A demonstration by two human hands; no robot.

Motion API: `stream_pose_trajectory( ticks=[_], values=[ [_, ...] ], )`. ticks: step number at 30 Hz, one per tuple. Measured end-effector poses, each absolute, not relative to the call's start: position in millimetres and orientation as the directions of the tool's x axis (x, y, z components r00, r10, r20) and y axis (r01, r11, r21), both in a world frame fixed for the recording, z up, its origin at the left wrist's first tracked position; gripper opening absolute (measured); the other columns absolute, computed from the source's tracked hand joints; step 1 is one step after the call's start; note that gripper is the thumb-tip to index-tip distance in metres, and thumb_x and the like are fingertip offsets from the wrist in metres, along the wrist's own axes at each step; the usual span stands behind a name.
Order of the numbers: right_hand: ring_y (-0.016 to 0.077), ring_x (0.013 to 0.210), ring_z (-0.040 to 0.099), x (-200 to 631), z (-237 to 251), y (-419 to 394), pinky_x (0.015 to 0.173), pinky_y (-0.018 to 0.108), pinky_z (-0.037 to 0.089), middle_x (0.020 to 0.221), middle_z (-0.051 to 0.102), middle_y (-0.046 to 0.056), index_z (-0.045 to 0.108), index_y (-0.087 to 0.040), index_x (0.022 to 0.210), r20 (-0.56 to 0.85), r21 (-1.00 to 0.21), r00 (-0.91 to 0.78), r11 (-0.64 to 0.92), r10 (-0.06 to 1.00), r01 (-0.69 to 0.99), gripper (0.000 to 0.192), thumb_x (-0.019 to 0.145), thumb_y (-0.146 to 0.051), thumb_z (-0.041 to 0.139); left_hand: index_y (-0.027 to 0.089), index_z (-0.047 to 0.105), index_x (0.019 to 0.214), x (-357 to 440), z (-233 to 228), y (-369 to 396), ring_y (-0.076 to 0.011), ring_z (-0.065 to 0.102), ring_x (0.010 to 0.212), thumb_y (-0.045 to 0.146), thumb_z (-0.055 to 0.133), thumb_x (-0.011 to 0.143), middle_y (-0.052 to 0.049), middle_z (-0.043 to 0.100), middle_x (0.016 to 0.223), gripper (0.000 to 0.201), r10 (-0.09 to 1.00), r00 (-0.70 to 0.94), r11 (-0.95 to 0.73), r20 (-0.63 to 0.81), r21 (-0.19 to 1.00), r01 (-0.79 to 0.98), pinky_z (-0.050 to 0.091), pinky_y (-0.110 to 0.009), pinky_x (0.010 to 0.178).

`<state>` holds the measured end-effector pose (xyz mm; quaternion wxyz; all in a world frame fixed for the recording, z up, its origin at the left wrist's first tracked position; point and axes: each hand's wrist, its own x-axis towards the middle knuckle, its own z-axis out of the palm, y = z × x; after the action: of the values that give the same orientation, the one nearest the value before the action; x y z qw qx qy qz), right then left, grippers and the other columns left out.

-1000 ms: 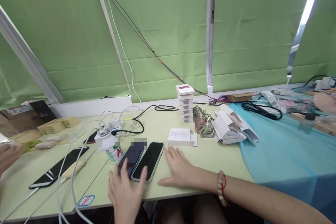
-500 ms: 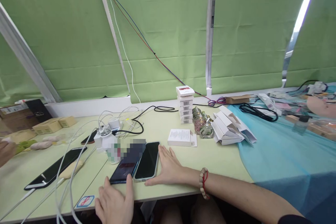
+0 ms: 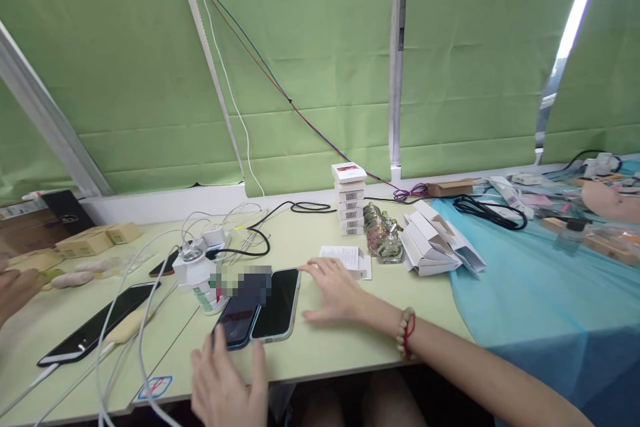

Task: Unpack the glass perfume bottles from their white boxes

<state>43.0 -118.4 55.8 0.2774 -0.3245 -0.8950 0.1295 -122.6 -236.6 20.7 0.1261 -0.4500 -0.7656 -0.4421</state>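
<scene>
Two smartphones lie side by side near the table's front edge. The left smartphone (image 3: 239, 320) has a dark screen, partly blurred at its top. A pale case edges the right smartphone (image 3: 277, 307). My left hand (image 3: 227, 377) is at the lower end of the left smartphone, fingers apart, holding nothing; whether a fingertip touches it I cannot tell. My right hand (image 3: 337, 290), with a beaded bracelet (image 3: 406, 332) at the wrist, hovers right of the right smartphone, fingers spread, index fingertip by its upper corner. A white flat box (image 3: 341, 255) lies partly behind that hand.
White boxes (image 3: 349, 203) stand stacked behind, beside several glass bottles (image 3: 385, 240) and folded white cartons (image 3: 433, 240). To the left are a white bottle (image 3: 204, 283), white cables (image 3: 117, 320), a tablet (image 3: 100, 323) and another person's hand (image 3: 17, 290). Blue sheeting (image 3: 525, 293) covers the right side.
My right hand has lifted off the right smartphone's side and moved right and up. My left hand has shifted slightly right, and the other person's hand reaches further into view.
</scene>
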Motion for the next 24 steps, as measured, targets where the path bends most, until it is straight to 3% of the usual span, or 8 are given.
stream_pose_trajectory(
  ticks=[4, 6, 9, 12, 14, 19, 21, 24],
  values=[
    [0.0348, 0.136, 0.013, 77.1, 65.6, -89.0, 0.107, 0.047, 0.015, 0.144, 0.023, 0.020, 0.027, -0.016, 0.140, 0.225, -0.368, -0.511, 0.558, 0.830, 0.744, 0.102, 0.052, -0.038, 0.075, 0.018, 0.048, 0.121, -73.3, 25.8, -227.6, -0.0261, 0.035, 0.130, 0.037, 0.042, 0.084, -0.013, 0.047, 0.130, 0.042, 0.582, -0.362, -0.194, 0.728, 0.557, 0.808, 0.029, -0.046, 0.107],
    [0.0366, 0.134, 0.016, 88.3, 64.3, -78.7, 0.106, 0.048, 0.016, 0.142, 0.026, 0.022, 0.026, -0.015, 0.141, 0.128, -0.386, -0.466, 0.476, 0.876, 0.790, 0.103, 0.052, -0.038, 0.074, 0.020, 0.049, 0.117, -51.5, 33.0, -216.3, -0.0232, 0.040, 0.126, 0.030, 0.043, 0.084, -0.012, 0.049, 0.127, 0.035, 0.589, -0.300, -0.300, 0.750, 0.548, 0.781, 0.034, -0.042, 0.104],
    [0.0326, 0.123, 0.038, 99.8, 62.2, -74.6, 0.101, 0.044, 0.028, 0.130, 0.041, 0.019, 0.030, -0.014, 0.139, 0.094, -0.427, -0.558, 0.540, 0.824, 0.725, 0.100, 0.052, -0.037, 0.074, 0.020, 0.044, 0.124, -37.3, 47.5, -191.3, -0.0238, 0.038, 0.129, 0.030, 0.050, 0.081, -0.012, 0.049, 0.129, 0.045, 0.635, -0.077, -0.411, 0.769, 0.420, 0.809, 0.031, -0.043, 0.106],
    [0.0282, 0.117, 0.044, 110.8, 69.2, -83.9, 0.095, 0.038, 0.037, 0.127, 0.046, 0.015, 0.029, -0.016, 0.139, 0.153, -0.429, -0.705, 0.690, 0.692, 0.584, 0.104, 0.048, -0.030, 0.078, 0.021, 0.035, 0.133, -44.7, 58.4, -161.7, -0.0305, 0.025, 0.136, 0.040, 0.067, 0.064, -0.012, 0.042, 0.137, 0.079, 0.802, 0.170, -0.417, 0.572, 0.334, 0.845, 0.023, -0.050, 0.109],
    [0.0266, 0.118, 0.043, 120.1, 80.3, -96.2, 0.096, 0.036, 0.037, 0.127, 0.047, 0.012, 0.032, -0.019, 0.137, 0.254, -0.372, -0.745, 0.773, 0.617, 0.513, 0.097, 0.051, -0.025, 0.076, 0.019, 0.033, 0.135, -53.7, 60.6, -145.5, -0.0353, 0.023, 0.135, 0.040, 0.076, 0.047, -0.014, 0.040, 0.139, 0.100, 0.882, 0.196, -0.362, 0.429, 0.351, 0.863, 0.021, -0.053, 0.108],
    [0.0260, 0.128, 0.034, 148.1, 113.1, -130.2, 0.107, 0.042, 0.023, 0.133, 0.043, 0.009, 0.042, -0.025, 0.130, 0.565, -0.282, -0.580, 0.798, 0.587, 0.532, 0.068, 0.068, -0.034, 0.067, 0.017, 0.043, 0.122, -60.7, 49.0, -132.0, -0.0274, 0.053, 0.110, 0.041, 0.065, 0.065, -0.013, 0.055, 0.119, 0.066, 0.870, 0.071, -0.322, 0.488, 0.453, 0.832, 0.040, -0.043, 0.094],
    [0.0272, 0.129, 0.032, 156.0, 121.6, -138.0, 0.106, 0.044, 0.025, 0.138, 0.037, 0.009, 0.041, -0.026, 0.131, 0.619, -0.395, -0.404, 0.712, 0.674, 0.581, 0.067, 0.070, -0.043, 0.065, 0.015, 0.040, 0.123, -55.8, 42.8, -134.2, -0.0274, 0.054, 0.106, 0.045, 0.065, 0.064, -0.015, 0.054, 0.117, 0.071, 0.831, -0.042, -0.310, 0.555, 0.524, 0.793, 0.045, -0.042, 0.087],
    [0.0242, 0.120, 0.045, 159.1, 129.9, -142.1, 0.094, 0.039, 0.042, 0.139, 0.037, 0.011, 0.028, -0.027, 0.138, 0.508, -0.652, -0.299, 0.588, 0.807, 0.478, 0.075, 0.074, -0.047, 0.060, 0.014, 0.038, 0.124, -43.2, 41.8, -137.9, -0.0289, 0.052, 0.109, 0.044, 0.066, 0.064, -0.016, 0.052, 0.118, 0.072, 0.734, -0.055, -0.416, 0.677, 0.511, 0.752, 0.046, -0.042, 0.088]
  ],
)
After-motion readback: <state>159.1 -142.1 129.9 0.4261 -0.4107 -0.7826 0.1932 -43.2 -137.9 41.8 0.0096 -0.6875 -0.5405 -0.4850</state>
